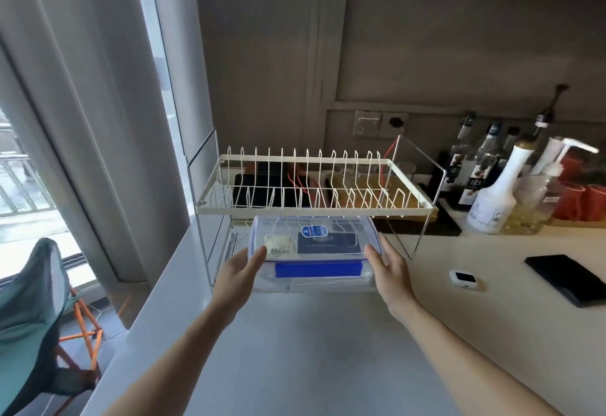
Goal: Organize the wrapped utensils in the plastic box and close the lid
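The plastic box (314, 251) sits on the counter (295, 350) under the rack (311, 182).

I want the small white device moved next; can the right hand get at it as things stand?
Probably yes. The right hand rests open against the plastic box, and only bare counter lies between it and the white device.

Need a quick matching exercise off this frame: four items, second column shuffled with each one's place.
1 plastic box
2 dish rack
3 white squeeze bottle
4 black flat item

A on the counter, far right
B between both hands
C among the bottles at the back right
D raised above the box

Pairs: 1-B, 2-D, 3-C, 4-A
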